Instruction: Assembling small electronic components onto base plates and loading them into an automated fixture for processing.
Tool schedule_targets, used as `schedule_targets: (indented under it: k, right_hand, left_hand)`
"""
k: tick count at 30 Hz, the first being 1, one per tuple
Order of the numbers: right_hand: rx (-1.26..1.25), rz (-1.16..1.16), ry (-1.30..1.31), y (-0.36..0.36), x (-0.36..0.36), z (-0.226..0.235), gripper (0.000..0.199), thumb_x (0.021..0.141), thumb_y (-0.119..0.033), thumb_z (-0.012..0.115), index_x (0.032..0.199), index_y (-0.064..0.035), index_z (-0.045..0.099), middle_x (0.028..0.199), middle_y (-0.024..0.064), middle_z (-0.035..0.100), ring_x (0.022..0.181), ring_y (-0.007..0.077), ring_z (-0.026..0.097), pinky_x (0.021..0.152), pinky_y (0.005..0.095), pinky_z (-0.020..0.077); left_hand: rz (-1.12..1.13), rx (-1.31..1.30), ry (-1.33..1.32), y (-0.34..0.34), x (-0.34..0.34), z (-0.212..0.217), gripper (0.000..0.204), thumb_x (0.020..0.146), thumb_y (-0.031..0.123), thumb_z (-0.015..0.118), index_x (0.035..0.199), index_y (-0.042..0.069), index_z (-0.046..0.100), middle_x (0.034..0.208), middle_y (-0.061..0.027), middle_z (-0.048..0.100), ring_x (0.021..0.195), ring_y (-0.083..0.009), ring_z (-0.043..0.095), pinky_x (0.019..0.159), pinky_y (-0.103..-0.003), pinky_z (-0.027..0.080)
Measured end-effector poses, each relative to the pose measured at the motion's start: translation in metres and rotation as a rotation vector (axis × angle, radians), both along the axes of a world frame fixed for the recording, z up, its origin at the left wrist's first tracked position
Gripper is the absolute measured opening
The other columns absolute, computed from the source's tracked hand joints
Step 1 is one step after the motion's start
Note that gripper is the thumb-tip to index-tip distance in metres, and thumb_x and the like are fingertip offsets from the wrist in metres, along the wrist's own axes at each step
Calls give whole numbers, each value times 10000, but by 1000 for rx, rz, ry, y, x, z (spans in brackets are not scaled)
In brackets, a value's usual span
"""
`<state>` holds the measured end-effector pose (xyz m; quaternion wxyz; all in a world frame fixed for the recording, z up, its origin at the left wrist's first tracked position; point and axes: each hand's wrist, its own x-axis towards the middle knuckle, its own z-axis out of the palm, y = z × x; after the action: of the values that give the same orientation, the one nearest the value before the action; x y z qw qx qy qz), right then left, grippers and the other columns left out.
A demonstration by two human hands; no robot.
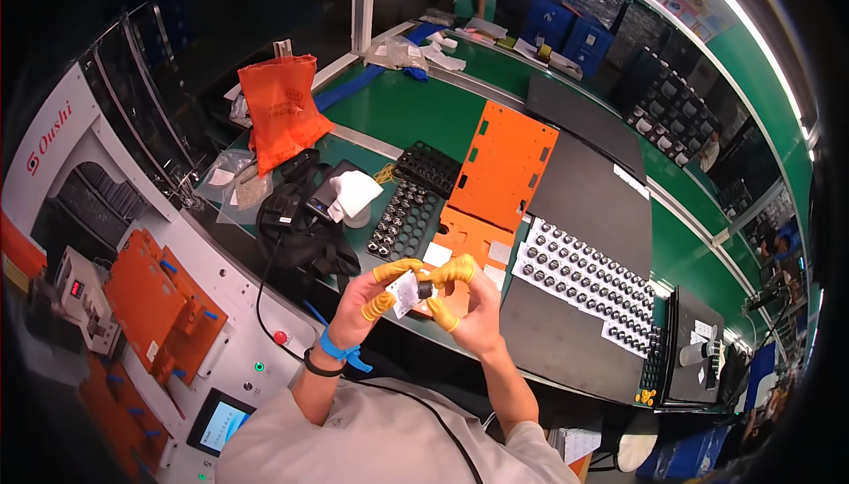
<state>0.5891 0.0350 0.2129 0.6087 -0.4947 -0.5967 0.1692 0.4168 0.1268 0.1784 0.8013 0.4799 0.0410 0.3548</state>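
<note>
My left hand (371, 300) and my right hand (471, 300) meet in front of my chest, both with yellow finger cots on several fingertips. Between them sit a small white square label (405, 292) and a small dark round part (424, 289). The left fingers pinch the label, and the right thumb and forefinger grip the dark part. A blue strap and a black band circle my left wrist (332, 356). Just beyond my hands lies a black tray (404, 221) of round metal parts and an orange plate (501, 165).
A black mat (566, 334) to the right carries rows of small round parts with white labels. A black bag (301, 227), a white cloth and an orange bag (281, 108) lie to the left. A machine with orange fixtures and a small screen (219, 422) stands at lower left.
</note>
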Motion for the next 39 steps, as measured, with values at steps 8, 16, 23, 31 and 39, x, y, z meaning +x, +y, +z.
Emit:
schedule_targets:
  k: [8, 16, 23, 31, 39]
  right_hand:
    - [-73, 20, 71, -13, -1, -5, 297, 767, -31, 748, 1060, -7, 707, 871, 54, 610, 757, 151, 548, 684, 287, 452]
    - [22, 38, -143, -15, 8, -12, 332, 760, -11, 795, 1081, -29, 714, 841, 41, 616, 726, 153, 564, 581, 272, 438]
    - [9, 24, -148, -18, 4, -18, 334, 775, -30, 815, 1091, -30, 707, 836, 48, 617, 703, 167, 577, 593, 301, 441]
    - [-153, 30, -77, -17, 5, -20, 296, 820, -60, 795, 1092, -8, 689, 850, 44, 582, 699, 151, 529, 611, 271, 435]
    - [-171, 77, 29, -16, 7, -29, 291, 843, -114, 797, 1095, -14, 691, 823, 32, 564, 688, 145, 509, 619, 281, 424]
  left_hand:
    - [35, 60, 86, -8, 2, -6, 733, 897, 411, 771, 1393, -71, 529, 1344, -122, 631, 1210, -207, 627, 1068, -364, 470]
    - [54, 92, 160, -7, 2, -9, 702, 901, 427, 763, 1342, -83, 570, 1217, -128, 696, 1090, -204, 688, 985, -337, 528]
    - [35, 70, 211, -2, 5, -23, 639, 940, 418, 720, 1318, -80, 586, 1154, -126, 717, 1047, -194, 702, 955, -321, 543]
    - [21, -3, 226, -1, 6, -26, 493, 952, 214, 729, 1330, -71, 590, 1199, -96, 701, 1053, -138, 675, 907, -263, 554]
    - [36, 29, 239, 2, 8, -39, 490, 941, 193, 740, 1334, -60, 592, 1197, -96, 700, 1051, -140, 677, 909, -271, 562]
